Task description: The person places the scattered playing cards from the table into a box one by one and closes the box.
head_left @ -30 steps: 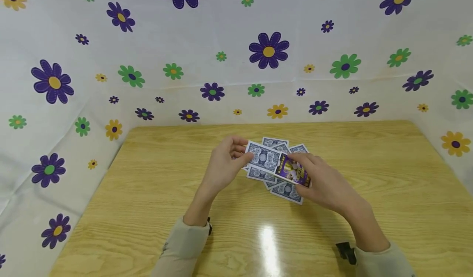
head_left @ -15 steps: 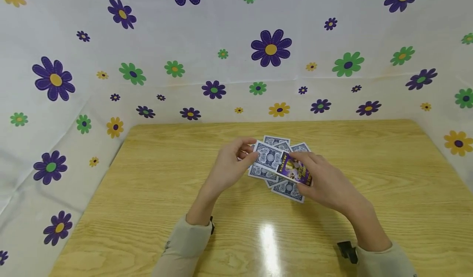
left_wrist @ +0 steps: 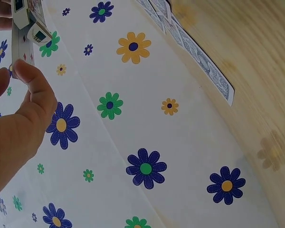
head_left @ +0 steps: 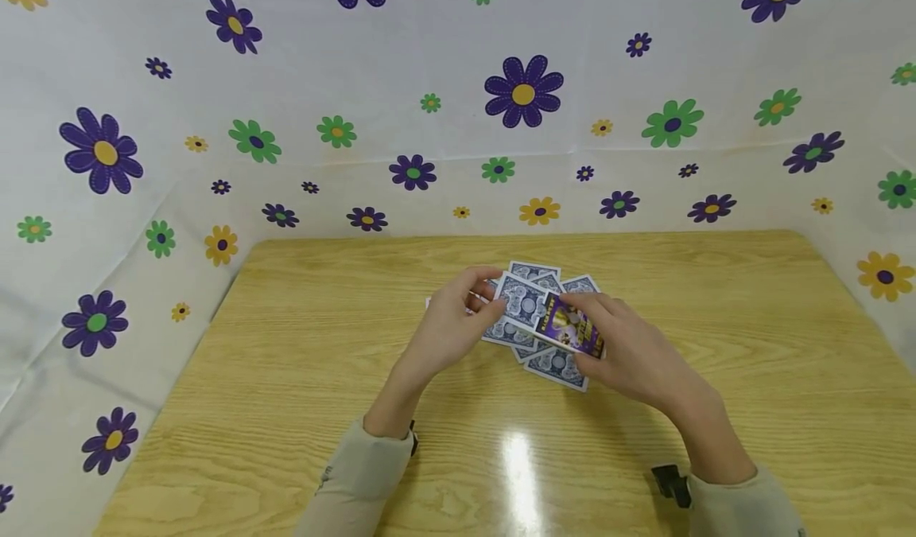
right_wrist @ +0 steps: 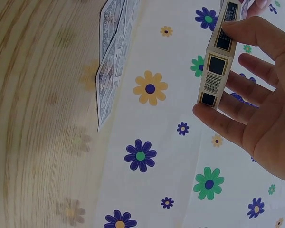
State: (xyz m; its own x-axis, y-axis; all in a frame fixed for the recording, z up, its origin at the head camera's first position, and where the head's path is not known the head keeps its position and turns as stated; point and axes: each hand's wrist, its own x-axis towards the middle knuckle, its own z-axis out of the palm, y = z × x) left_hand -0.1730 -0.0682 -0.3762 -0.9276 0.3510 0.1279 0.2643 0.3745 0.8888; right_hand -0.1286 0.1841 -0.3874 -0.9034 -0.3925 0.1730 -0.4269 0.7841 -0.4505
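Observation:
My right hand (head_left: 633, 352) grips a purple card box (head_left: 570, 326) by its right end; in the right wrist view the thumb and fingers hold the box's edges (right_wrist: 213, 76). Out of the box's left end sticks a blue-backed card stack (head_left: 521, 298), partly inside it. My left hand (head_left: 451, 322) pinches the far end of that stack between thumb and fingers; the left wrist view shows the left hand (left_wrist: 28, 104) at the end of the cards. Box and cards are held above the spread cards on the table.
Several face-down cards (head_left: 556, 368) lie overlapping on the wooden table (head_left: 322, 346) beneath the hands, one corner showing left of the left hand. A white flowered cloth (head_left: 401, 60) stands behind the table and at both sides.
My left hand has moved right, toward the box, and less of the card stack shows outside it. The right hand has stayed nearly still around the box.

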